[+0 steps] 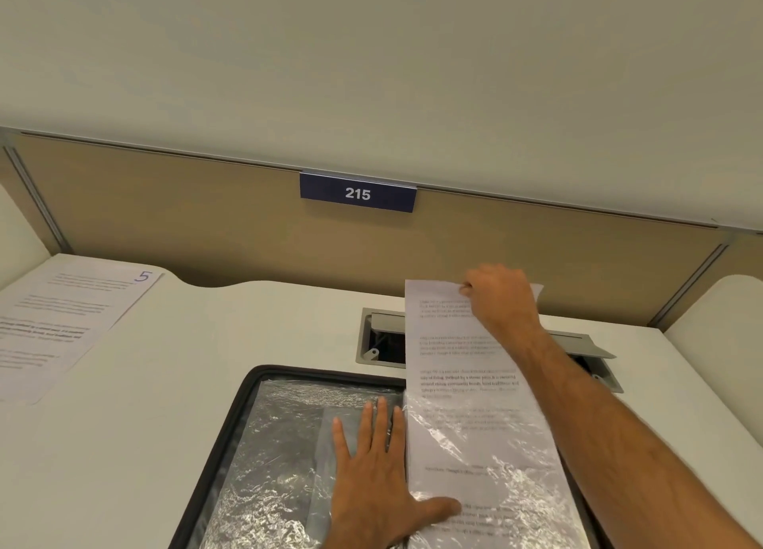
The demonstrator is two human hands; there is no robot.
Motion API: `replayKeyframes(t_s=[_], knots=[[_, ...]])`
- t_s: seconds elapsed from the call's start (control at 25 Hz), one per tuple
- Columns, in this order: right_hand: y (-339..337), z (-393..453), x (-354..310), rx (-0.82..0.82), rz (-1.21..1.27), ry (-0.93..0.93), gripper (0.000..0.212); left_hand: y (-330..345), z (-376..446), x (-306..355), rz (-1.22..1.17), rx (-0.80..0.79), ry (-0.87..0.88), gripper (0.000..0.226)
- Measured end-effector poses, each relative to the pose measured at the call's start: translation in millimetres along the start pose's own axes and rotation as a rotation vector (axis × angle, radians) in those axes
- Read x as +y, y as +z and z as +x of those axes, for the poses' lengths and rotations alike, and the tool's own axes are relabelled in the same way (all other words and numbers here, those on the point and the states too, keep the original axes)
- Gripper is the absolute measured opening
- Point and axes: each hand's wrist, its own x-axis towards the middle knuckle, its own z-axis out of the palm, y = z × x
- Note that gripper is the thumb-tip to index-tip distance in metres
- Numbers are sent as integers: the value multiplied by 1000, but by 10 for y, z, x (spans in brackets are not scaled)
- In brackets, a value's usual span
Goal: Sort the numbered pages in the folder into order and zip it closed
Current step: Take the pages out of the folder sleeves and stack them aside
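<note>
An open black zip folder with crinkled clear plastic sleeves lies on the desk in front of me. My left hand presses flat on a sleeve, fingers spread, thumb on the lower part of a printed page. My right hand pinches that page's top edge beyond the folder; its upper half is outside the plastic, its lower half under a sleeve. The page's number is hidden by my hand. Another printed page marked 5 lies flat at the far left of the desk.
A white desk runs to a tan partition carrying a blue sign 215. A grey cable hatch with its lid raised sits just behind the folder, partly under the lifted page and my right forearm.
</note>
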Motion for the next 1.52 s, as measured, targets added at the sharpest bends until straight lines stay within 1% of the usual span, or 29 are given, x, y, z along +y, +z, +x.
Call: replayKeyframes(t_s=[0.08, 0.12, 0.16, 0.24, 0.28, 0.36, 0.4, 0.44, 0.52, 0.56, 0.6, 0.68, 0.76, 0.88, 0.96, 1.0, 1.04, 1.08, 1.16, 1.2, 1.24, 1.28, 1.32, 1.36, 1.44, 1.52], knots=[[-198, 105, 63, 162, 13, -35, 16, 7, 0, -14, -13, -70, -15, 137], [-303, 153, 100, 217, 26, -42, 16, -18, -3, -16, -25, -108, -28, 139], [-417, 194, 133, 250, 49, -48, 15, -61, -9, -5, -29, -116, -27, 141], [-655, 238, 167, 263, 141, -76, 14, -169, -17, 8, -30, -95, 3, 150], [-783, 232, 161, 267, 189, -108, 11, -202, -17, 2, -60, -63, -19, 149], [-1036, 185, 120, 306, 232, -205, 7, -382, 15, -25, -267, -88, -121, 138], [-1155, 158, 85, 326, 237, -256, 6, -474, 47, -49, -370, -19, -145, 130], [-1273, 136, 40, 335, 249, -294, 6, -587, 71, -72, -492, 99, -152, 121], [-1475, 100, -76, 319, 302, -333, 7, -861, 146, -111, -753, 305, -169, 102], [-1560, 79, -146, 298, 332, -345, 8, -1003, 189, -145, -846, 378, -183, 95], [-1631, 55, -223, 273, 356, -360, 8, -1152, 229, -181, -899, 438, -188, 89], [-1736, 0, -413, 217, 418, -392, 8, -1448, 283, -267, -920, 528, -164, 81], [-1791, -28, -617, 165, 493, -403, 9, -1669, 284, -351, -951, 563, -139, 70], [-1817, -15, -936, 90, 599, -387, 8, -1852, 174, -527, -1053, 588, -125, 34], [-1808, 7, -1142, 56, 628, -384, 9, -1942, 70, -673, -1105, 631, -148, 12], [-1807, 21, -1240, 50, 631, -383, 11, -1988, 19, -756, -1115, 650, -164, 8], [-1798, 41, -1344, 49, 625, -373, 17, -2031, -26, -869, -1113, 664, -185, 9], [-1785, 55, -1435, 59, 598, -341, 31, -2082, -74, -974, -1108, 674, -201, 9], [-1714, 56, -1604, 91, 552, -199, 73, -2195, -142, -1209, -1099, 691, -233, 10], [-1643, 32, -1700, 80, 633, -84, 91, -2250, -166, -1334, -1090, 695, -249, 10], [-1527, -4, -1825, 36, 797, 45, 102, -2314, -196, -1477, -1073, 696, -268, 9], [-1372, -58, -1949, -27, 1003, 164, 108, -2372, -219, -1619, -1054, 694, -285, 9], [-1180, -118, -2078, -99, 1192, 258, 108, -2436, -241, -1759, -1038, 696, -303, 9], [-993, -174, -2228, -171, 1327, 327, 102, -2497, -258, -1917, -1025, 704, -326, 10], [-639, -255, -2566, -304, 1431, 439, 79, -2618, -291, -2242, -991, 732, -378, 9], [-394, -284, -2945, -388, 1466, 506, 64, -2745, -324, -2568, -924, 769, -434, 9]])
